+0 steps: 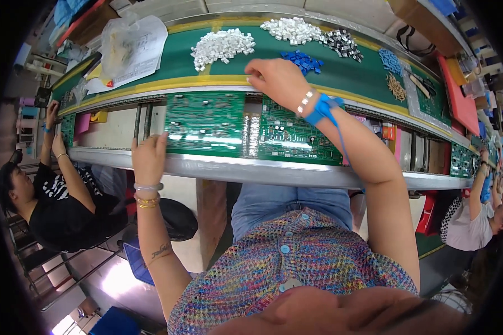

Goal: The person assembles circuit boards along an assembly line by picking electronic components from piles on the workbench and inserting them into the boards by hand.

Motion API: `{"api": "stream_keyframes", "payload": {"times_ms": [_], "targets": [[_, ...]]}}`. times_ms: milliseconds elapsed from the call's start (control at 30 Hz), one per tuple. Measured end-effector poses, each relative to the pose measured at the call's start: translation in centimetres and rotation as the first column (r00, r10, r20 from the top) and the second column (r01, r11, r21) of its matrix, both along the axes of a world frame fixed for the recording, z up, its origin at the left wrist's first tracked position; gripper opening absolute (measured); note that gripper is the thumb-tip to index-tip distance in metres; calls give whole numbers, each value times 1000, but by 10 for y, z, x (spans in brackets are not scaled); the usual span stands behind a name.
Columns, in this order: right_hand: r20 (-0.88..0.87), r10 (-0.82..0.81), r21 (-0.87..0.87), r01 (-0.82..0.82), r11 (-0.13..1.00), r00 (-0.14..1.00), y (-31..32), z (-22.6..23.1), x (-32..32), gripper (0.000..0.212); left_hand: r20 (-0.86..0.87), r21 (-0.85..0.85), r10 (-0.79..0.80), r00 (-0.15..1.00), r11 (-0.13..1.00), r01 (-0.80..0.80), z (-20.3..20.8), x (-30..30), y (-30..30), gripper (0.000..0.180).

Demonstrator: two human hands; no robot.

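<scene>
- Nearest the lens we see the wearer's multicoloured knit top (pixel 296 262), with both bare forearms rising from it toward the bench.
- Two green circuit boards lie side by side on the conveyor track: the left circuit board (pixel 205 123) and the right circuit board (pixel 296 137), each studded with small components and glinting under the lights.
- The metal conveyor rail (pixel 251 170) runs across the view; beyond the boards lies a green bench mat (pixel 179 58) edged in yellow, bearing a heap of white parts (pixel 222 47), a second white heap (pixel 293 29), blue parts (pixel 303 60) and dark parts (pixel 343 43).
- Co-workers sit at either end of the line; one person in a black shirt (pixel 56 206) reaches up to the track at left.
- The left hand (pixel 149 156) rests flat, fingers loosely spread, against the near left corner of the left circuit board, gripping nothing.
- The right hand (pixel 276 81), wearing a blue wrist strap (pixel 321 109), hovers over the far edge of the right circuit board with fingertips curled together; whether they pinch a part we cannot tell.
</scene>
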State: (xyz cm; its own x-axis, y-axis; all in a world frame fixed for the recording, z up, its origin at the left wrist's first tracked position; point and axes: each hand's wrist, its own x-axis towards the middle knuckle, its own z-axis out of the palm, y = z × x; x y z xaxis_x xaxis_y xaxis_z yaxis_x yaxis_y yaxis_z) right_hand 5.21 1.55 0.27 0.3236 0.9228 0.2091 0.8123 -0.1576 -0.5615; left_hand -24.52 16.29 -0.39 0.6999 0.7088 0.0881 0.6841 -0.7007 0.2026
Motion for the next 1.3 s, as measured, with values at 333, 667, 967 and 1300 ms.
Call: {"api": "stream_keyframes", "payload": {"times_ms": [333,667,967,1300], "targets": [[185,-95,139,70,988,978,74,-31,-2,17,59,-19,-230,971,973,232,12,36,-43,37],[8,64,149,-64,987,998,10,1,-34,10,350,187,-275,895,957,220,0,135,27,10],[-332,137,149,-91,985,933,-78,9,-65,9,358,205,-429,829,903,378,-8,151,34,9],[-313,105,184,-48,982,944,-79,7,-52,9,439,-321,-281,853,838,441,-4,104,-6,14]]}}
